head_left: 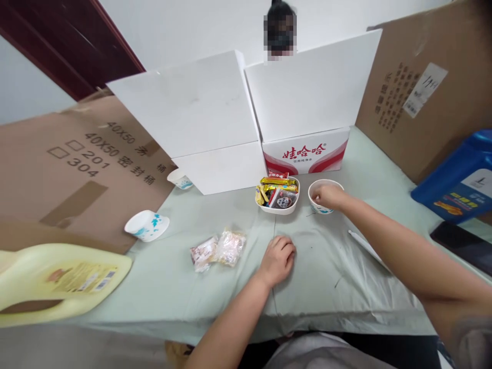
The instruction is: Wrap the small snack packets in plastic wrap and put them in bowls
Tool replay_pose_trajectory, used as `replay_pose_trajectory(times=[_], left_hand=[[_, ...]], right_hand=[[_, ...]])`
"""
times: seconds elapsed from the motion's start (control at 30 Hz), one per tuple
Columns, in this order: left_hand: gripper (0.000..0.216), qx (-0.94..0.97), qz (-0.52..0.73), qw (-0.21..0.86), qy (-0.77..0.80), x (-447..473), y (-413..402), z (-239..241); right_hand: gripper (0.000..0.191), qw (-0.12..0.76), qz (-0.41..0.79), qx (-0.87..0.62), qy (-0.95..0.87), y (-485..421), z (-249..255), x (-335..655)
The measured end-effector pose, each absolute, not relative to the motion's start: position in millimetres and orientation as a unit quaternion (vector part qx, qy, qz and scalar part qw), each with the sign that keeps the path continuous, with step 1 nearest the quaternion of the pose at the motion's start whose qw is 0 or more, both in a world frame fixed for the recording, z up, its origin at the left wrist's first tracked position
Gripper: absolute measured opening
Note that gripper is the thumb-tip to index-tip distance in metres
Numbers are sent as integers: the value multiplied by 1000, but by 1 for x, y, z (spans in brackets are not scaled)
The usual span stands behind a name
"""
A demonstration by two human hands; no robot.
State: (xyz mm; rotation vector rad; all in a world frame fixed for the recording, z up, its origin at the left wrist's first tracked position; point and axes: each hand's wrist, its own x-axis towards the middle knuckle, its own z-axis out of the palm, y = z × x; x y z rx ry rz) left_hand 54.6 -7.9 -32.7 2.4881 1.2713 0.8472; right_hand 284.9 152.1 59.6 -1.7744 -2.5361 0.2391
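Note:
My right hand (326, 196) reaches into a white paper cup (320, 187) with blue print, its fingers bunched over the rim; what they hold, if anything, is hidden. My left hand (279, 258) rests on the pale green cloth (338, 277) with fingers curled under, nothing visible in it. Just left of the cup sits a white dish (277, 207) filled with wrapped snacks (277, 190). Two clear-wrapped snack packets (218, 249) lie on the cloth, left of my left hand.
A paper cup (147, 225) lies tipped at the left, another (180, 179) stands by white boxes (215, 128). A red-printed carton (307, 154) stands behind the dish. A yellow jug (57, 282) lies front left, a blue box (457, 179) and dark phone (461, 246) at right. Cardboard walls surround the table.

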Motion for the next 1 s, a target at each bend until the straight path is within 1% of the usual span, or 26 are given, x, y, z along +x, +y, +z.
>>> replay_pose_trajectory(times=[0.03, 0.1, 0.17, 0.23, 0.3, 0.37, 0.4, 0.43, 0.47, 0.5, 0.57, 0.67, 0.73, 0.8, 0.9, 0.97, 1.0], left_hand=[[18, 848, 285, 111, 433, 55, -8, -33], [17, 849, 281, 110, 433, 56, -7, -34], [16, 850, 282, 105, 433, 57, -7, -34], [17, 847, 296, 97, 432, 57, -9, -31], [20, 840, 318, 74, 432, 53, -14, -22], [21, 823, 340, 22, 455, 42, -21, -10], [19, 807, 345, -13, 479, 33, -25, -4], [18, 781, 344, -52, 518, 21, -29, 0], [18, 749, 335, -89, 565, 9, -32, 4], [22, 717, 312, -114, 614, -6, -35, 5], [32, 675, 250, -128, 683, -34, -39, 1], [33, 682, 195, -83, 701, -65, -39, -7], [36, 691, 216, -66, 686, -69, -37, -5], [39, 703, 267, -42, 657, -58, -34, 3], [45, 768, 316, 52, 555, -21, -31, 15], [54, 824, 295, 126, 468, 7, -29, 12], [58, 843, 280, 145, 435, 19, -27, 7]], right_hand=[[18, -12, 97, -565, -819, 161, 57, 282], [13, -40, 116, -557, -821, 171, 52, 278], [12, -48, 117, -554, -823, 174, 52, 275], [15, -32, 103, -552, -827, 166, 57, 275], [24, 9, 74, -556, -828, 149, 64, 281], [33, 87, 42, -558, -824, 124, 66, 295], [34, 164, 26, -551, -818, 110, 64, 305], [33, 217, 33, -528, -820, 95, 58, 317], [34, 245, 47, -508, -825, 80, 50, 330], [34, 260, 54, -494, -828, 66, 40, 344], [35, 257, 53, -475, -840, 39, 15, 372], [41, 226, 39, -516, -825, 6, -20, 402], [41, 217, 26, -552, -805, -11, -35, 409], [38, 218, 19, -574, -789, -23, -42, 406], [34, 230, 14, -579, -782, -31, -43, 395], [32, 238, 16, -571, -786, -31, -40, 386], [31, 243, 20, -566, -788, -30, -38, 382]])
